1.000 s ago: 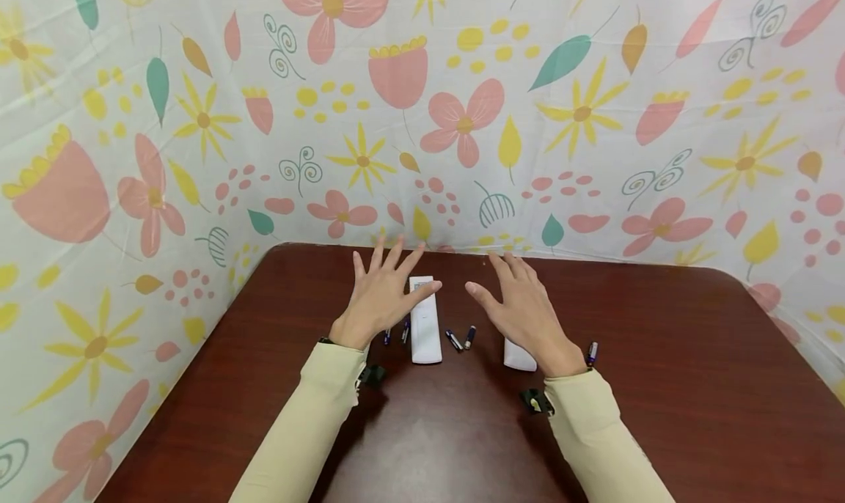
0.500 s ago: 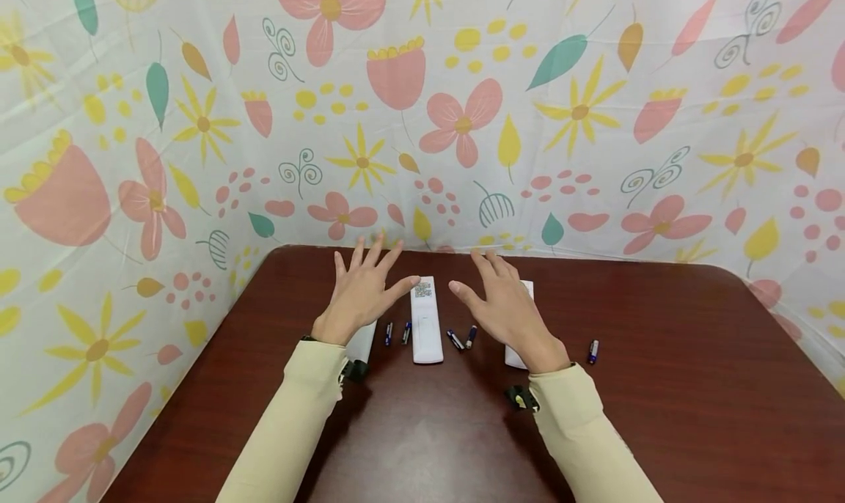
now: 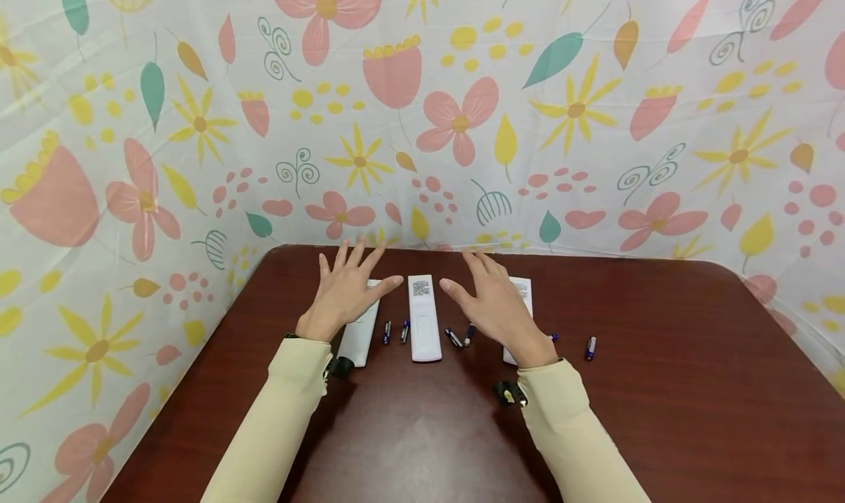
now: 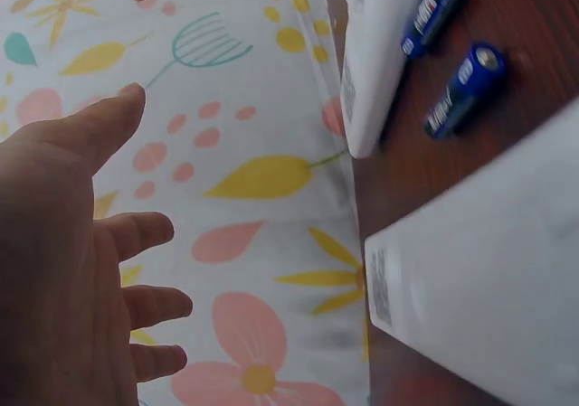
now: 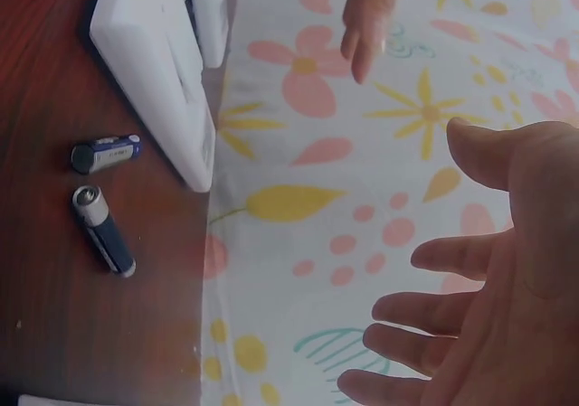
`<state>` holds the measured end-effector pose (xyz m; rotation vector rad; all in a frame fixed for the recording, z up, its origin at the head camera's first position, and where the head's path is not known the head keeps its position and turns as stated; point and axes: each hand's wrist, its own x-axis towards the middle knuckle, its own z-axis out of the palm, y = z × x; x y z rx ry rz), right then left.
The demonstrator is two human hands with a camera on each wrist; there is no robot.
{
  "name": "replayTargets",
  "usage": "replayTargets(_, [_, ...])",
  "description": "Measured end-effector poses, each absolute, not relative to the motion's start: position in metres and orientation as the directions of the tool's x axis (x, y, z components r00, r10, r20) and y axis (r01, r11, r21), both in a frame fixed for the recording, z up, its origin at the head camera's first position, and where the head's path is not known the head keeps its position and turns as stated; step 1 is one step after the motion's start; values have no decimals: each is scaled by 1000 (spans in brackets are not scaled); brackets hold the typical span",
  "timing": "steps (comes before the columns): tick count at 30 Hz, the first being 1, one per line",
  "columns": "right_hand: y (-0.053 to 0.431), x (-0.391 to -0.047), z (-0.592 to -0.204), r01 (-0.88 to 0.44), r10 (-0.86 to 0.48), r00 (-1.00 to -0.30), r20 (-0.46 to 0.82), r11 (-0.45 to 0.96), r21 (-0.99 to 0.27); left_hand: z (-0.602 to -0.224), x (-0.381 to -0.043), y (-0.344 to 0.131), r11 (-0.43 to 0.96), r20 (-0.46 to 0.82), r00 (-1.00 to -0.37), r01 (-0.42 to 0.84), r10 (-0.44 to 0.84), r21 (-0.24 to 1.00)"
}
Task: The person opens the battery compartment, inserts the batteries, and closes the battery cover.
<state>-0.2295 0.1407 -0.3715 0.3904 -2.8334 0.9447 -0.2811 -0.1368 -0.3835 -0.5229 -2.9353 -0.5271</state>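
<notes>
Both hands hover over the dark table with fingers spread, holding nothing. My left hand hangs above a white remote control, covering part of it. A middle white remote lies between the hands, its flat back with a printed code label and a battery cover facing up. Over the right remote hovers my right hand, hiding much of it. Batteries lie in pairs: one battery and another battery left of the middle remote, a battery and its neighbour to its right.
Farther right lie a battery and a partly hidden battery by the right wrist. A flowered cloth hangs behind the table and along its left side. Dark wrist cameras sit under the sleeves.
Both hands have drifted left, still spread and raised. The left remote, the far end of the right remote and a battery by the right wrist have come into sight. Nothing on the table has moved.
</notes>
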Motion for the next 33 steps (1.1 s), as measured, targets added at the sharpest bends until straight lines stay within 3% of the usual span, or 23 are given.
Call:
replayTargets(26, [112, -236, -370, -297, -247, -954, 168, 730, -616, -405, -289, -178, 880, 42, -960, 270, 276, 391])
replayTargets(33, [101, -234, -369, -298, -253, -954, 162, 731, -613, -413, -294, -176, 900, 32, -965, 256, 261, 352])
